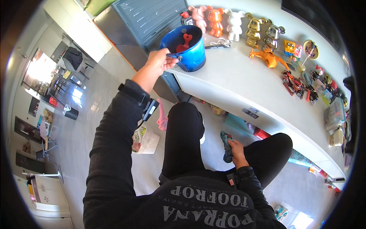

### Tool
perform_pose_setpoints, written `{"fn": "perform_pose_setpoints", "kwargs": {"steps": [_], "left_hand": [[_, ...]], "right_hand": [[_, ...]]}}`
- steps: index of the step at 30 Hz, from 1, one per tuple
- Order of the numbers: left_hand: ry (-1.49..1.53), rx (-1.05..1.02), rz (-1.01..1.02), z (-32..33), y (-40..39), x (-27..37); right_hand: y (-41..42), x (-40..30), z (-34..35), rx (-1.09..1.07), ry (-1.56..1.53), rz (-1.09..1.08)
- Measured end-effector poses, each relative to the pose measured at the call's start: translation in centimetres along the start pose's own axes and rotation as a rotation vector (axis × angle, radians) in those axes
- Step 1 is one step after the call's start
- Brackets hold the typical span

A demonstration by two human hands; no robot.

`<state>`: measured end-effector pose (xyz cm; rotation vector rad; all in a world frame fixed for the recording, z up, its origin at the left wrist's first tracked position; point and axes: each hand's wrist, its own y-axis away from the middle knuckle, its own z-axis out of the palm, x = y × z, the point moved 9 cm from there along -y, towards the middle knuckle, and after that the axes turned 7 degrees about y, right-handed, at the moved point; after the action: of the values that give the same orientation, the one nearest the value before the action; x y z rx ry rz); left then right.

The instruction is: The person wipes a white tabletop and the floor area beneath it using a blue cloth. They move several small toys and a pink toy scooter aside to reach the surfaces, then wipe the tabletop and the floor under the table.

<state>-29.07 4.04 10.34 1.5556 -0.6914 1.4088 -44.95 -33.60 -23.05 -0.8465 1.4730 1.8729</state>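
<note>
My left hand (162, 59) grips the near rim of a blue bucket (194, 55), by the end of its wire handle. The bucket stands at the left end of a long white counter (217, 67). Inside it is a red plastic piece (185, 43) with a heart-shaped hole; the bucket's bottom is hidden. Low in front of me, beside my bent right knee, my right hand (238, 151) is closed around a teal, crumpled bundle that looks like a cloth (226, 147). The fingers cover part of it.
Bear figurines (216, 21) line the wall, with an orange toy figure (268, 58) and toy cars (294, 83) along the counter. A black pen-like item (218, 46) lies right of the bucket. A lined white bin (148, 141) stands on the floor beside my left leg.
</note>
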Motion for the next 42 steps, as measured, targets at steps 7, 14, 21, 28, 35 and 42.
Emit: {"fn": "perform_pose_setpoints", "kwargs": {"steps": [7, 14, 21, 28, 35, 42], "left_hand": [[0.055, 0.043, 0.017, 2.6, -3.1, -0.1], [0.220, -0.091, 0.157, 2.2, -1.2, -0.4], [-0.082, 0.046, 0.110, -5.1, 5.0, -6.6], [-0.765, 0.156, 0.824, 0.8, 4.7, 0.2], [-0.991, 0.279, 1.037, 5.6, 1.0, 2.2], [-0.810, 0.126, 1.096, 2.0, -3.0, 3.8]], "right_hand": [[0.6, -1.2, 0.8, -0.039, -0.026, -0.034], [0.7, -1.6, 1.6, -0.078, -0.021, -0.060], [5.0, -8.9, 0.4, 0.048, 0.008, -0.278], [14.1, -28.5, -4.6, 0.758, 0.704, -1.026], [7.1, -30.4, -4.1, 1.029, 1.271, -0.843], [3.1, -30.4, 9.3, 0.496, 1.239, -1.187]]}}
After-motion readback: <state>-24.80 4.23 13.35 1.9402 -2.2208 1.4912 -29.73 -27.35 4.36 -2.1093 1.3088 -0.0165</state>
